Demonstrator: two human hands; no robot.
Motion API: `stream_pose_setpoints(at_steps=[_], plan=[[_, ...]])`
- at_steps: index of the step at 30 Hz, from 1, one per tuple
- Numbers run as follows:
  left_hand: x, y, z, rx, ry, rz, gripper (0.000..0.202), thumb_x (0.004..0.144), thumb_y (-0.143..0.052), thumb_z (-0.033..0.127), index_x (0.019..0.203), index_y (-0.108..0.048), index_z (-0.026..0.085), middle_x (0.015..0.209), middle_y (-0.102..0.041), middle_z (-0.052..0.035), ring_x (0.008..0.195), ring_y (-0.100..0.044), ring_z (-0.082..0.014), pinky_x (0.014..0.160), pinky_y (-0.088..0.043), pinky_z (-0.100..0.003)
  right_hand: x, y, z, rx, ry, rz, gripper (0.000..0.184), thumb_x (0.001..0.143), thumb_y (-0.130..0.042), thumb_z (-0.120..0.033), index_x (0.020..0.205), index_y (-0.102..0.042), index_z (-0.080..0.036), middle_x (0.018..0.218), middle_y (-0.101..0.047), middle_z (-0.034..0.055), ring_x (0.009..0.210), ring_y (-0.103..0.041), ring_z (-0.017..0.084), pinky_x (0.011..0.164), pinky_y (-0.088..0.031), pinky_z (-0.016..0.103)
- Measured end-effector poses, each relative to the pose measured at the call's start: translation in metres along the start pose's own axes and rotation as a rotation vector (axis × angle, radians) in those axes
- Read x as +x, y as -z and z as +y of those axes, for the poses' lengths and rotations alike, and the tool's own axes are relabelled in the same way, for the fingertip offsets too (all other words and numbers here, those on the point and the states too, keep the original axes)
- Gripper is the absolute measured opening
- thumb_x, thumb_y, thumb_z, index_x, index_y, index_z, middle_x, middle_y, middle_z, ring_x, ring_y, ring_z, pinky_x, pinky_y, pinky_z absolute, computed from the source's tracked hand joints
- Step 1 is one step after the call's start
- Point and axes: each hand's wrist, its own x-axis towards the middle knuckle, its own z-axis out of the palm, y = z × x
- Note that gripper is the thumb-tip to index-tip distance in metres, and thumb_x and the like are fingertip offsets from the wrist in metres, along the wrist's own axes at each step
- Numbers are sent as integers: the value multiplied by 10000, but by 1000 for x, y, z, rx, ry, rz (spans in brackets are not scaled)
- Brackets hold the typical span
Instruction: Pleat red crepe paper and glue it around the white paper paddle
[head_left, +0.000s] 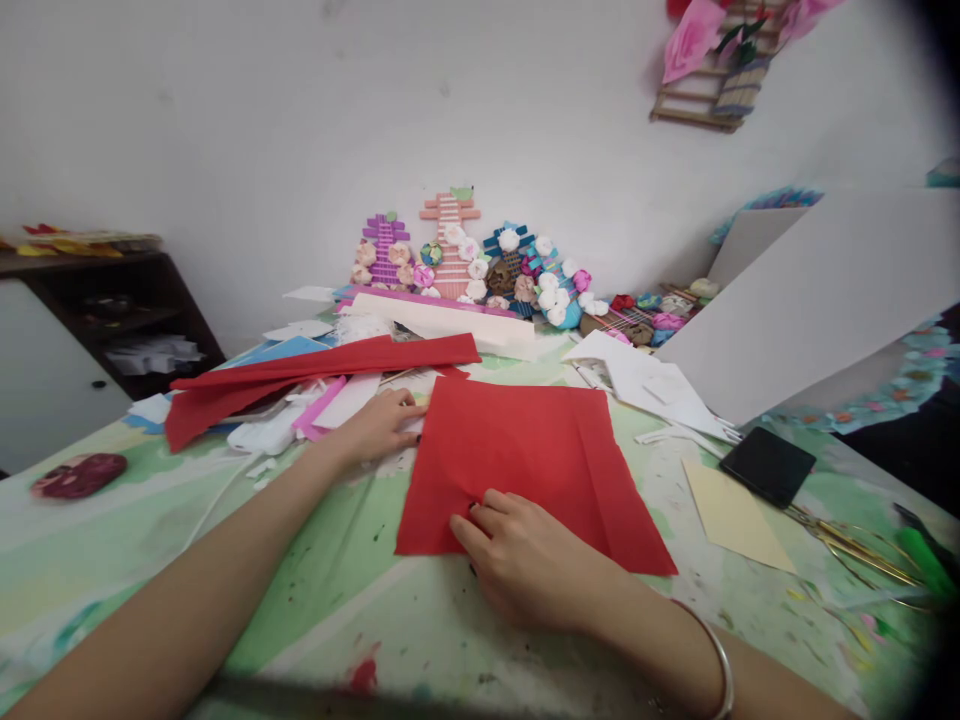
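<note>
A red crepe-like sheet lies on the table, with a lengthwise crease toward its right side. At its upper left edge is my left hand, palm down, fingers apart, fingertips by the sheet's border. My right hand rests over the front edge of the same sheet. Its fingers are bent a little and spread on the red surface, and the thumb is mostly hidden beneath the hand. A bracelet circles my right wrist. Behind my left hand lies a folded strip of red paper.
A white device and paper scraps sit at left, near a dark red pouch. To the right are a black square object, a yellowish paper and gold-handled scissors. Flower-decorated crafts line the wall.
</note>
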Motion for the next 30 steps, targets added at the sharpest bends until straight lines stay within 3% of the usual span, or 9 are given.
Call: stream_pose_setpoints(at_steps=[8, 14, 17, 20, 23, 26, 30], plan=[[1, 0, 4, 35, 9, 6, 418, 874, -527, 490, 1159, -669, 219, 1020, -551, -101, 953, -510, -264, 868, -403, -377, 0, -1, -2, 4, 17, -11, 280, 839, -452, -129, 1087, -573, -88, 871, -656, 100, 713, -535, 203, 715, -398, 357], [0, 0, 3, 83, 5, 19, 470, 870, -516, 531, 1191, -654, 218, 1060, -586, -114, 971, -549, -271, 878, -430, -391, -2, 6, 1, 131, -93, 17, 208, 865, -504, -213, 1039, -597, -146, 796, -681, 67, 679, -597, 190, 586, -413, 309], [-3, 4, 0, 69, 11, 57, 527, 856, -513, 572, 1215, -644, 207, 1178, -612, -133, 1073, -563, -299, 934, -440, -416, -5, 11, 15, 254, -258, 198, 217, 916, -472, -274, 1043, -618, -176, 879, -720, 73, 757, -660, 184, 646, -482, 290], [2, 5, 5, -27, 54, 219, 514, 921, -402, 519, 1184, -653, 156, 1227, -635, -139, 1155, -565, -290, 1007, -433, -430, -6, 9, 42, 285, -418, 424, 274, 939, -417, -231, 1106, -623, -162, 1132, -696, 124, 1053, -650, 221, 875, -515, 344], [21, -1, 28, -93, 81, 412, 497, 974, -284, 396, 1197, -632, 119, 1243, -641, -140, 1185, -570, -258, 1050, -428, -430, 1, -1, 74, 274, -537, 446, 377, 929, -402, -197, 1259, -561, -110, 1340, -578, 174, 1319, -471, 273, 1057, -427, 448], [50, -10, 64, -18, -69, 332, 438, 944, -338, 265, 1284, -569, 115, 1374, -552, -137, 1304, -480, -253, 1115, -369, -448, 19, -11, 101, 284, -635, 291, 483, 866, -366, -74, 1330, -496, -28, 1428, -474, 226, 1396, -361, 278, 1127, -343, 464], [81, -20, 100, 97, -5, 182, 473, 955, -289, 205, 1349, -496, 45, 1440, -467, -181, 1403, -345, -282, 1158, -270, -500, 39, -22, 122, 312, -722, 163, 515, 893, -332, -84, 1396, -424, -29, 1500, -387, 198, 1446, -247, 265, 1165, -250, 440]])
